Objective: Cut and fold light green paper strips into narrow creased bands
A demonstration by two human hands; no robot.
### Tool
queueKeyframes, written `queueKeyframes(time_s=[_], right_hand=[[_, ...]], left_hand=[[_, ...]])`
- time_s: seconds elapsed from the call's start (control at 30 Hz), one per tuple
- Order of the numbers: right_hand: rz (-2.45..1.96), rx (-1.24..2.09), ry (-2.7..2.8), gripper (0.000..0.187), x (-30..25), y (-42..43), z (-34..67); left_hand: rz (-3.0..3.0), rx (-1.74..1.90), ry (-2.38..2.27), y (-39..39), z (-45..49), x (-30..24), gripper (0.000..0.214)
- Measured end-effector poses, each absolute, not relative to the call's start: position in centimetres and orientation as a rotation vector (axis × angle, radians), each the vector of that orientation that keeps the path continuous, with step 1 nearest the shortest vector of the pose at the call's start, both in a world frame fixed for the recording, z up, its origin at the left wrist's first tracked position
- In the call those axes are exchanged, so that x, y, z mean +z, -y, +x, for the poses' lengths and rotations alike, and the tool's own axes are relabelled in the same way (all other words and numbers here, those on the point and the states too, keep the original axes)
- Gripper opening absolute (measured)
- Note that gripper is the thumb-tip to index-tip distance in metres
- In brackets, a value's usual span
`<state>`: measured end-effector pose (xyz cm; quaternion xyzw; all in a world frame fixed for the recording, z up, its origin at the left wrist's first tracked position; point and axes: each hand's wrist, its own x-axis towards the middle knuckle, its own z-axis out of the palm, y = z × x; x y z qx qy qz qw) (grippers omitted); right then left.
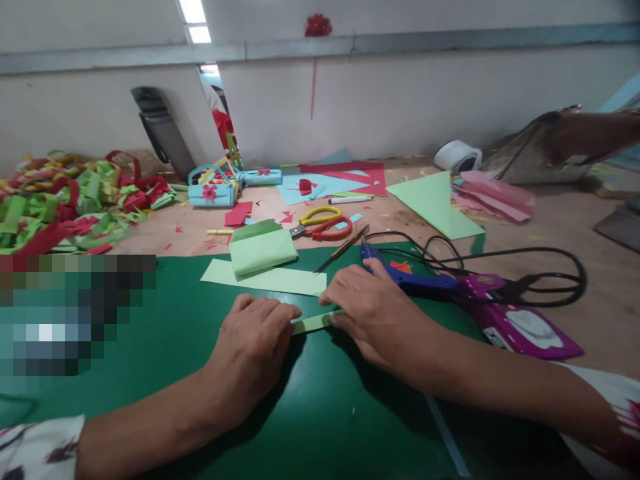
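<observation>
A narrow strip of light green paper (314, 324) runs between my two hands, just above or on the green mat (320, 413). My left hand (260, 333) pinches its left end with curled fingers, and my right hand (367, 307) grips the other end between thumb and fingers. The ends of the strip are hidden by my fingers. Beyond my hands lies a wider flat strip of pale green paper (270, 283). Resting partly over it is a folded light green paper piece (263, 250). A thin pointed tool (343, 250) lies near my right hand.
A blue glue gun (425, 283), its black cable (560, 252) and a magenta packet (525, 327) lie to the right. Scissors (327, 225) rest behind the mat. Paper scraps pile up (75, 200) at left, by small blue paper bags (213, 193) and a dark bottle (163, 133).
</observation>
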<state>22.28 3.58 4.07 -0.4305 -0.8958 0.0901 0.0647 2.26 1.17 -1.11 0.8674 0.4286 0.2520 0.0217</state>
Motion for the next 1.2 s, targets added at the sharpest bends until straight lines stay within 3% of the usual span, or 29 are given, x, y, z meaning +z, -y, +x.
queueKeyframes(time_s=[0.4,0.6,1.2], right_hand=[[-1.274,0.586,2.674,0.012,2.8,-3.7,21.4],[-1.233,0.56,2.662,0.015,2.4,-3.7,21.0],[-1.206,0.595,2.575,0.021,1.3,-4.3,21.3]], left_hand=[[2.8,0.781,-1.181,-0.2,1.7,-1.4,0.013],[2.782,0.652,-1.231,-0.4,2.0,-0.6,0.024],[2.13,0.588,-1.541,0.0,-4.2,0.2,0.02]])
